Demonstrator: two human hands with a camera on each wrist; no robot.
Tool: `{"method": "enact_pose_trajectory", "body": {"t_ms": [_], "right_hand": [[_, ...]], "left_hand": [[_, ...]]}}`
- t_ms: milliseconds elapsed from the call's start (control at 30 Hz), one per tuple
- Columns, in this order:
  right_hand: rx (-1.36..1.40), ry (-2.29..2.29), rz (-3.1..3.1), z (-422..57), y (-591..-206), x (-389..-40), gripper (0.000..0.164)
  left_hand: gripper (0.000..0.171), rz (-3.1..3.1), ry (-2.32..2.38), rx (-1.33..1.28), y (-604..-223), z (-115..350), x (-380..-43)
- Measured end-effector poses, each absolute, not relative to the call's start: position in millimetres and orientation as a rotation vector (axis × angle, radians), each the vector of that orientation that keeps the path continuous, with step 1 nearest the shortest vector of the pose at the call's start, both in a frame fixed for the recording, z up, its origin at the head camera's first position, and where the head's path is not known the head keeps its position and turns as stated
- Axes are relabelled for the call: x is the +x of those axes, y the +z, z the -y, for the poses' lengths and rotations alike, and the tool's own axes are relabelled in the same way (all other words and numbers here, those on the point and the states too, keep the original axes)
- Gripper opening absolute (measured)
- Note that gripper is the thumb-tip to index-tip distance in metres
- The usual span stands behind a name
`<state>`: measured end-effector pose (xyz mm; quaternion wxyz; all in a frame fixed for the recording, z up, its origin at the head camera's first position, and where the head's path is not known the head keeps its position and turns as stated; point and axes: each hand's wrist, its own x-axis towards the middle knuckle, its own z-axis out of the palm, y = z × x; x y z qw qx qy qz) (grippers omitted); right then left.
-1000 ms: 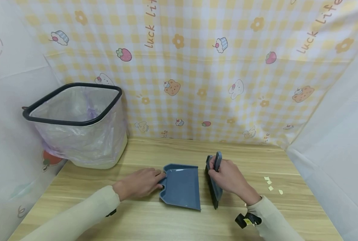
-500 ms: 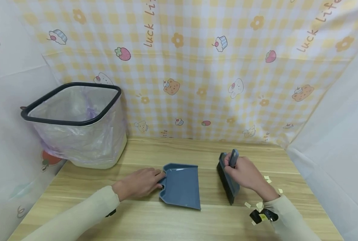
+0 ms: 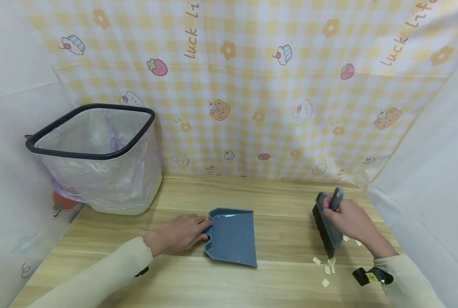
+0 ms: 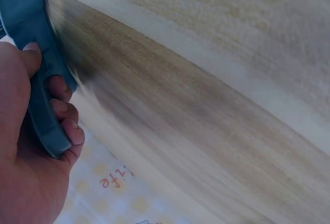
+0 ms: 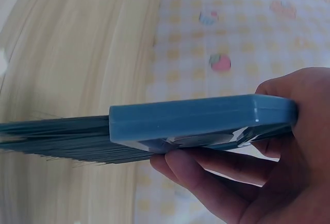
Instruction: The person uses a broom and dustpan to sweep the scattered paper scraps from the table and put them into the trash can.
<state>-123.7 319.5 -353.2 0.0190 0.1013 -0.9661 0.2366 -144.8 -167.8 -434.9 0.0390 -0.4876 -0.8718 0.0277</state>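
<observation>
My left hand (image 3: 180, 233) grips the handle of a blue-grey dustpan (image 3: 233, 237) that lies on the table. In the left wrist view the fingers of that hand (image 4: 36, 131) are curled round the dustpan handle (image 4: 45, 113). At the right, my right hand (image 3: 350, 220) holds a blue-grey hand brush (image 3: 331, 229) with dark bristles pointing down and left. Its thumb and fingers clasp the brush (image 5: 196, 118) in the right wrist view. Several small pale yellow paper scraps (image 3: 325, 282) lie by the lower end of the bristles, and others (image 3: 358, 243) show behind it near the wrist.
A bin (image 3: 109, 184) with a black rim and a thin clear-purple liner stands at the back left. A checked cloth (image 3: 260, 85) hangs behind the wooden table (image 3: 283, 282). White sheets (image 3: 433, 171) close off the sides.
My right hand has carried the brush to the right, away from the dustpan and over toward the paper scraps. The left hand and the dustpan have stayed put.
</observation>
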Motion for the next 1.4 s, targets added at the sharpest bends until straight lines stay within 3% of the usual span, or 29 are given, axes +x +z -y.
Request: {"method": "enact_pose_trajectory", "body": {"t_ms": [700, 1400], "right_hand": [[0.091, 0.523, 3.029, -417, -352, -122, 0.009], [0.295, 0.661, 3.017, -376, -363, -109, 0.011]], "left_hand": [[0.035, 2.668, 0.046, -1.509, -434, 168, -144], [0.036, 2.670, 0.050, -1.509, -436, 169, -145]]}}
